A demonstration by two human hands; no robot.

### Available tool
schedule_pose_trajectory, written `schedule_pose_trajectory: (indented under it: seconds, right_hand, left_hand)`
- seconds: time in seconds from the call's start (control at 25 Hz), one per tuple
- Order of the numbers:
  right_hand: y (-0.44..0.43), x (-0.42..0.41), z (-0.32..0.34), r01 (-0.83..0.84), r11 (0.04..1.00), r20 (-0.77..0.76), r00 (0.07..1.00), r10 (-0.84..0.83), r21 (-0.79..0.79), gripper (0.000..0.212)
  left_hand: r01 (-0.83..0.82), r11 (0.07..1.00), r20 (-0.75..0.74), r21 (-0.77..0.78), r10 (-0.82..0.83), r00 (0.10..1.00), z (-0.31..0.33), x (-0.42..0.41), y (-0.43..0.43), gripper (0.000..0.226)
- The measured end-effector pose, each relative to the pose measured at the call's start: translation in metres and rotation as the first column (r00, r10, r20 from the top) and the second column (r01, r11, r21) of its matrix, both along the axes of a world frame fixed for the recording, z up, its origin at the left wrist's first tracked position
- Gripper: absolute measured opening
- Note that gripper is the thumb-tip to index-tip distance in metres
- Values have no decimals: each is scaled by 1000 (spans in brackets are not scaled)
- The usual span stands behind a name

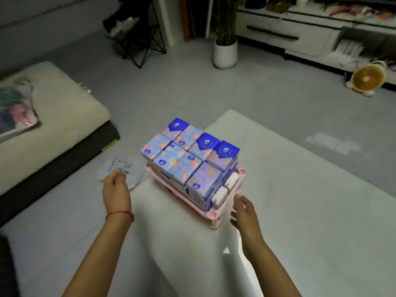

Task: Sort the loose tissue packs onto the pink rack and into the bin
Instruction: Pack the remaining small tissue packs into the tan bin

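A pink rack (216,215) stands on a white cushion (300,200) in the middle of the view. Several blue and purple tissue packs (188,155) lie stacked on its top, and more packs fill the shelf below, white ends showing at the right side. My left hand (115,189) hovers to the left of the rack with relaxed fingers, holding nothing. My right hand (243,211) is open just right of the rack's near corner, fingers close to the pink edge; whether they touch it is unclear. No bin is in view.
A crumpled clear plastic wrapper (122,170) lies on the cushion beside my left hand. A cream sofa cushion (55,116) with a bagged item sits at left. On the grey floor beyond are a white plant pot (225,53), a black wire stand (141,39) and an orange fan (365,79).
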State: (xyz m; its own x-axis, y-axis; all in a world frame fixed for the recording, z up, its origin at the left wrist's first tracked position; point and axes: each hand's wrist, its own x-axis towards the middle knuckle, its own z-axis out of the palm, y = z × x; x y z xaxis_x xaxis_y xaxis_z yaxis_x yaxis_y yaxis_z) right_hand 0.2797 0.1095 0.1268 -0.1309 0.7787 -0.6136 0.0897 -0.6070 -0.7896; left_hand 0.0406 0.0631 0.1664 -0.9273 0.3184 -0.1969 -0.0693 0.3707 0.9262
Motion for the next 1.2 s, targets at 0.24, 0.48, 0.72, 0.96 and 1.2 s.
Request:
schedule_pose_trajectory:
  seconds: [0.24,0.48,0.72,0.96,1.2]
  right_hand:
    - [35,-42,-23,170,981,-93,979,-179,-96,42]
    - [44,-53,-49,293,950,-236,921,-311,-108,72]
    - [44,-47,-52,347,932,-161,919,-361,-108,55]
    - [42,21,-45,455,880,-83,880,-468,-140,52]
    - [28,116,-42,505,857,7,862,-507,-105,65]
  left_hand:
    - [375,915,382,-147,-297,875,-38,-95,77,61]
    - [672,740,665,-28,-488,565,-54,-114,138,75]
    - [750,650,664,127,-617,422,-70,-114,144,60]
    - [784,549,677,289,-697,238,-71,-29,144,44]
    - [840,472,717,267,-680,155,-78,69,149,58]
